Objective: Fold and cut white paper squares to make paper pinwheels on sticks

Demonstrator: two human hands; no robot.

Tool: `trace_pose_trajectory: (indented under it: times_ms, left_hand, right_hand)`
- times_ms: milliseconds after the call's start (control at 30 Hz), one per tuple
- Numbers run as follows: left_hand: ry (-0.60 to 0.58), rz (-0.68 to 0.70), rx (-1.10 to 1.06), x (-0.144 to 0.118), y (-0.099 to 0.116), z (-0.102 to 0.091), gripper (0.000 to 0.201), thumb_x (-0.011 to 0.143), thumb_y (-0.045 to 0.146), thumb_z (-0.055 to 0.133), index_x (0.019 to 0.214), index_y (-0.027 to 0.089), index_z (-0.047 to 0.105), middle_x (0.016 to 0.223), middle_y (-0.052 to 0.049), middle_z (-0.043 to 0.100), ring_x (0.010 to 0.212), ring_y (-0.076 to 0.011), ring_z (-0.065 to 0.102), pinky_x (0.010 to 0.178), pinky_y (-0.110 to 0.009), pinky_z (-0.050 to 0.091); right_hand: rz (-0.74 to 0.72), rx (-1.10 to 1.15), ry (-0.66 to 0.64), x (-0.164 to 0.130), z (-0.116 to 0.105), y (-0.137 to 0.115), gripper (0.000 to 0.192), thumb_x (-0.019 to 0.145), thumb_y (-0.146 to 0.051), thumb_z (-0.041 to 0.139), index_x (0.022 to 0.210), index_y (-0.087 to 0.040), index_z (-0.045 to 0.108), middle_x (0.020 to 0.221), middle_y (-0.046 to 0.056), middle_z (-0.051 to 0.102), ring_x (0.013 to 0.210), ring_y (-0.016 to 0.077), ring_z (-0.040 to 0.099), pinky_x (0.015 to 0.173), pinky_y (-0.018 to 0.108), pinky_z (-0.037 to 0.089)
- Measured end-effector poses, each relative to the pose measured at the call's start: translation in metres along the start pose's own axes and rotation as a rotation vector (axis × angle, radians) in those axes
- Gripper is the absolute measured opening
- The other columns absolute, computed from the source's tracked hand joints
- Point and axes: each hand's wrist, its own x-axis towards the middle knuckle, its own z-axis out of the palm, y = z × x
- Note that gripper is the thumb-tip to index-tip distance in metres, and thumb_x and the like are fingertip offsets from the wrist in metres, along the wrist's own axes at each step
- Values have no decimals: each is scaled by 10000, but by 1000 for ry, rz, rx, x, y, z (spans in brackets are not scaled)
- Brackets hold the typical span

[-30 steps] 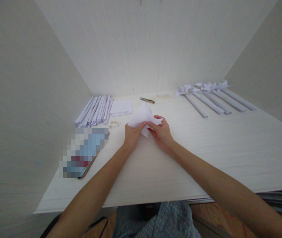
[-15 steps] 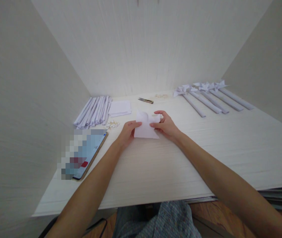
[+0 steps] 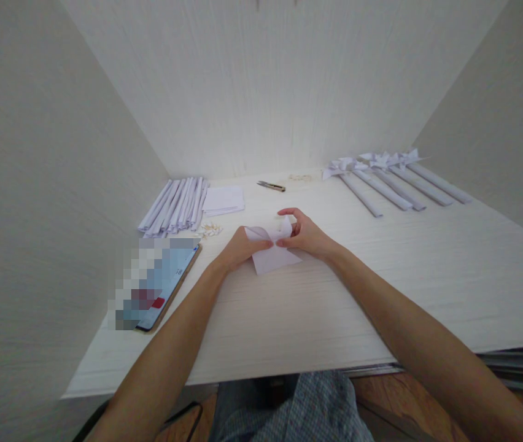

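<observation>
My left hand (image 3: 242, 247) and right hand (image 3: 305, 236) pinch a white paper (image 3: 271, 256) between fingertips at its top edge; its lower part lies on the table (image 3: 317, 307), near the phone (image 3: 160, 285).

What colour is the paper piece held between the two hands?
Plain white, no print visible on the paper piece; the head view, the only one, shows it.

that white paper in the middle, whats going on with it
A person is folding a small white paper sheet on the table. The left hand and right hand pinch its upper part while its lower part lies on the table. Rolled paper sticks lie at the left, finished pinwheels at the right.
</observation>
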Motion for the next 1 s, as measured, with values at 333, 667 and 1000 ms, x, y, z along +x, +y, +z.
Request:
trace_pose_trajectory:
  times_ms: [333, 667, 1000]
  left_hand:
    - [245, 16, -164, 4, -3, 7, 214, 478, 212, 718, 660, 134, 636, 662, -14, 652, 604, -139, 572, 597, -267, 453]
    - [406, 27, -422, 4, 7, 14, 240, 461, 170, 699, 689, 134, 634, 697, -25, 667, 657, -146, 590, 624, -262, 456]
    - [365, 74, -348, 4, 0, 14, 201, 479, 217, 709, 634, 138, 606, 618, 15, 618, 590, -109, 553, 589, -243, 443]
  right_hand:
    - [-467, -168, 275, 5, 5, 10, 393, 614, -272, 651, 947, -262, 444, 957, 26, 568, 880, 171, 564, 755, 336, 459]
    - [-859, -994, 263, -3, 12, 15, 251, 674, -32, 500, 731, -249, 613, 1150, 35, 514, 1125, 232, 421, 922, 436, 311]
    - [-693, -592, 406, 2, 17, 16, 117, 761, -306, 591, 687, -243, 656, 816, 28, 527, 831, 177, 499, 770, 360, 404]
